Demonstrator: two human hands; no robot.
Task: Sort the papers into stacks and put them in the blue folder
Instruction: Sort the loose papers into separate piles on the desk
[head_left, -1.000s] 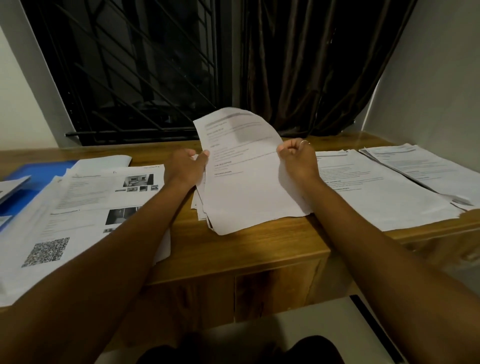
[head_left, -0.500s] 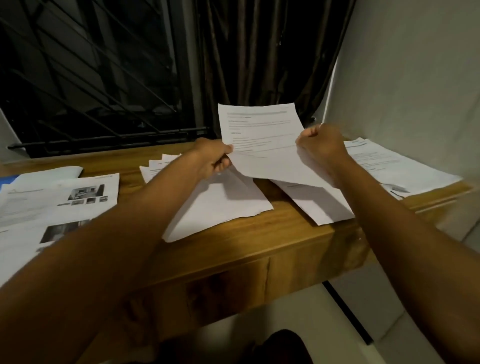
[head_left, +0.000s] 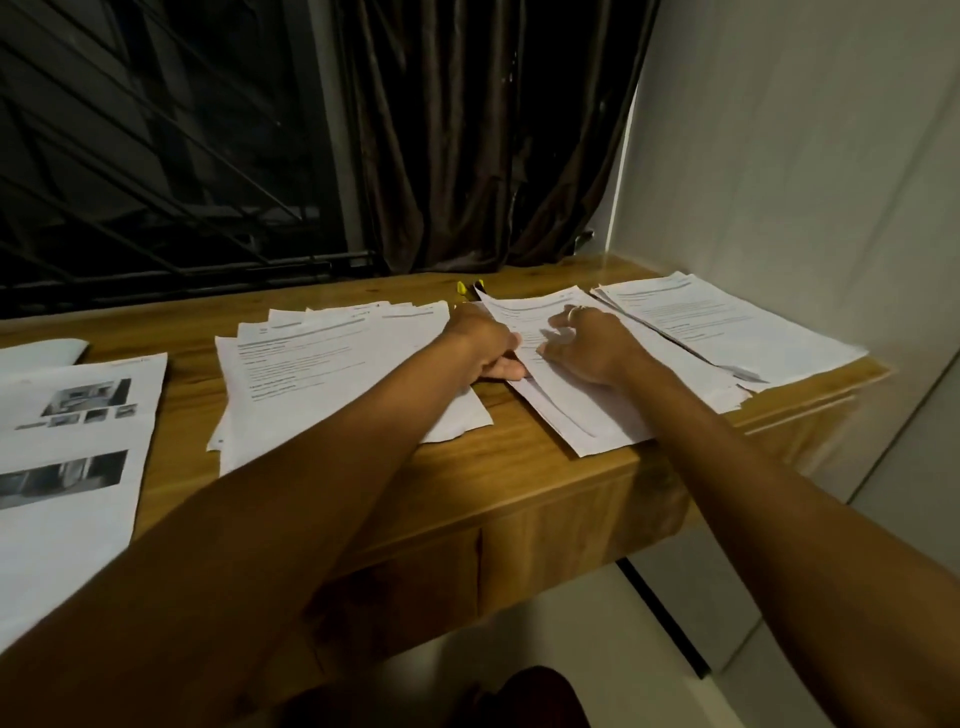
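Note:
A printed sheet (head_left: 558, 400) lies on top of a paper stack near the desk's front right. My left hand (head_left: 485, 345) is at the sheet's left edge, fingers curled round it. My right hand (head_left: 589, 345) rests on top of the sheet with bent fingers touching the paper. A second stack of text pages (head_left: 322, 374) lies left of my left forearm. Against the wall sits a third stack (head_left: 727, 332). Pages with photos (head_left: 78, 441) lie at the far left. The blue folder is out of view.
The wooden desk (head_left: 498, 483) ends at a white wall (head_left: 805, 182) on the right. Two yellow-tipped pens (head_left: 470, 287) lie behind the stacks near a dark curtain (head_left: 483, 145). A barred window (head_left: 156, 145) runs along the back.
The sheet that both hands held up in the air has moved right and down onto the front-right stack. My view has swung right, and the blue folder has left the frame.

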